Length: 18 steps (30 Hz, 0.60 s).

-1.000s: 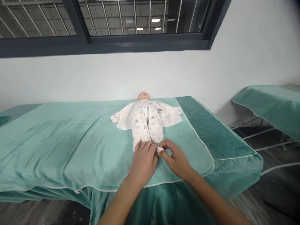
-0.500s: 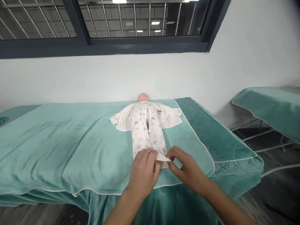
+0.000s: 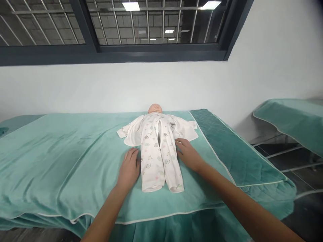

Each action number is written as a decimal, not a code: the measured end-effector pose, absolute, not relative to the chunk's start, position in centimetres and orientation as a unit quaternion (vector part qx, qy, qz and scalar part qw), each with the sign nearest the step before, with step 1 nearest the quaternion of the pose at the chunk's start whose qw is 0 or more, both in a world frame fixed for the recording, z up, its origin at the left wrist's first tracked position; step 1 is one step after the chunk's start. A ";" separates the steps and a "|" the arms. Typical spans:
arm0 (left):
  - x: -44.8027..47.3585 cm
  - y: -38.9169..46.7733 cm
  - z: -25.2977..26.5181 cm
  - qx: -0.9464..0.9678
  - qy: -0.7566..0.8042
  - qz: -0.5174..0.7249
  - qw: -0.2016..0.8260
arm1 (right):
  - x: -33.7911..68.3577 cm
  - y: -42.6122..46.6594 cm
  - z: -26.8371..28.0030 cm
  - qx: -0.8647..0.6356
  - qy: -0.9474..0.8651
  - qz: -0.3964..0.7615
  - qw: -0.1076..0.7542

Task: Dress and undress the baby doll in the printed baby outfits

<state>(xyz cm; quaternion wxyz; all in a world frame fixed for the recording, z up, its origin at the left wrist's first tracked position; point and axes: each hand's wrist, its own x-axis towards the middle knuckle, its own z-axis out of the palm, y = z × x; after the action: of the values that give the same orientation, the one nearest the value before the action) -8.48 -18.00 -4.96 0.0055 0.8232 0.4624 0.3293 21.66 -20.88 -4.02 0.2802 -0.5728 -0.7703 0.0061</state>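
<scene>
Near the front edge of the bed (image 3: 224, 144), the cuffs (image 3: 152, 188) of the white trousers (image 3: 150, 158) now lie free of the fingers, so straightening them looks done. The left hand (image 3: 129, 167), slack and empty, flanks them; the right hand (image 3: 189, 155) is at their other side, grip unclear, with the doll's head (image 3: 155, 108) beyond.

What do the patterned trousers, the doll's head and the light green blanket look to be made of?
Patterned trousers: matte, thin fabric, probably cotton; soft creases, no shine.
Doll's head: likely smooth vinyl or similar plastic, from its even surface.
Light green blanket: plush fabric, perhaps velvet or fleece; soft folds and shifting tones suggest a nap.
</scene>
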 end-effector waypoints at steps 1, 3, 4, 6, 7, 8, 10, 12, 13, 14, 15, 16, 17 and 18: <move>-8.2 -17.1 -5.0 0.836 0.452 0.311 0.007 | 21.4 -19.8 -4.3 -0.570 -0.780 -0.008 0.260; -7.6 -15.5 -4.5 0.867 0.415 0.275 0.009 | 20.8 -18.1 -4.5 -0.568 -0.792 -0.028 0.222; -7.2 -14.9 -4.1 0.882 0.395 0.258 0.011 | 20.5 -17.5 -4.5 -0.573 -0.793 -0.036 0.205; -6.5 -13.7 -3.3 0.901 0.365 0.232 0.016 | 20.3 -16.8 -4.3 -0.584 -0.791 -0.047 0.178; -6.1 -13.2 -2.9 0.907 0.358 0.221 0.022 | 20.2 -16.5 -4.1 -0.588 -0.789 -0.051 0.169; -5.8 -12.6 -2.6 0.910 0.356 0.211 0.029 | 20.2 -16.3 -4.1 -0.591 -0.788 -0.052 0.164; -5.2 -11.7 -2.2 0.911 0.360 0.195 0.047 | 20.3 -16.0 -4.1 -0.591 -0.788 -0.048 0.165; -4.5 -11.0 -1.9 0.909 0.366 0.188 0.061 | 20.3 -15.5 -4.1 -0.588 -0.786 -0.029 0.187; -4.2 -10.7 -1.7 0.908 0.368 0.188 0.066 | 20.2 -15.3 -4.1 -0.584 -0.785 -0.013 0.206; -3.9 -10.5 -1.6 0.907 0.369 0.190 0.070 | 20.1 -15.0 -4.1 -0.580 -0.782 0.007 0.228; -3.7 -10.3 -1.5 0.906 0.369 0.191 0.076 | 19.9 -14.8 -4.0 -0.577 -0.776 0.029 0.251; -3.4 -10.2 -1.4 0.905 0.371 0.192 0.083 | 19.7 -14.5 -3.9 -0.577 -0.767 0.050 0.274; -3.2 -10.1 -1.3 0.902 0.376 0.192 0.089 | 19.5 -14.3 -3.8 -0.580 -0.756 0.069 0.294; -3.1 -10.1 -1.2 0.898 0.383 0.192 0.095 | 19.4 -14.2 -3.7 -0.585 -0.745 0.086 0.308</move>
<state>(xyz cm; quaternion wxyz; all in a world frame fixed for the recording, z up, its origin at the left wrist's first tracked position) -3.09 -10.05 -1.17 0.0950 0.8984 0.3834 0.1919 19.37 -14.22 -3.72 0.3082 -0.5855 -0.7449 0.0856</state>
